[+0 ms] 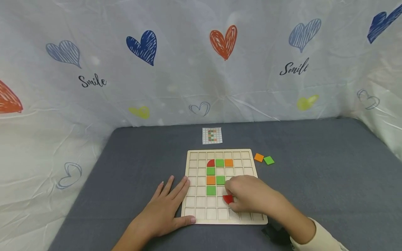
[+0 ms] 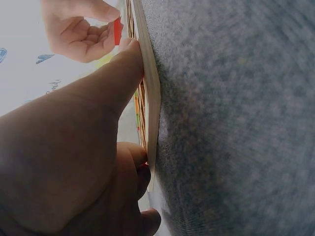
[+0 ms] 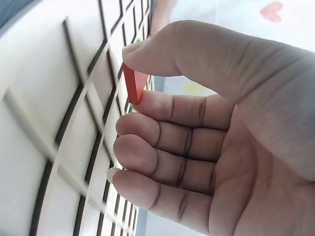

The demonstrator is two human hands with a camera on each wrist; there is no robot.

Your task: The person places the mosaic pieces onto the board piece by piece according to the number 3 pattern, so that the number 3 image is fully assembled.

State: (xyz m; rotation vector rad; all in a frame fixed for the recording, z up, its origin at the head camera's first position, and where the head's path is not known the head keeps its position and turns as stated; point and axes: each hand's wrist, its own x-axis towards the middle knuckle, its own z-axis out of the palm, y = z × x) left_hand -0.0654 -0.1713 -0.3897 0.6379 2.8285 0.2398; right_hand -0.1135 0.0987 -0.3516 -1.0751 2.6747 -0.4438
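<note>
My right hand [image 1: 251, 193] pinches a red quarter-circle tile [image 1: 228, 199] between thumb and index finger, close over the lower middle of a wooden grid board [image 1: 191, 202]. In the right wrist view the red tile [image 3: 134, 84] stands on edge between the fingertips. My left hand [image 1: 166, 205] lies with fingers spread along the board's left edge, its thumb over the front left corner. Set in the grid are another red quarter-circle tile [image 1: 211, 163], orange squares such as the orange tile [image 1: 229, 162], and several green squares like the green tile [image 1: 211, 190].
Right of the board lie a loose orange square [image 1: 259, 157] and a loose green square [image 1: 268, 160]. Behind it a small printed pattern card [image 1: 212, 136] rests on the grey table cloth [image 1: 150, 146]. A white curtain [image 1: 176, 76] with printed hearts hangs behind the table.
</note>
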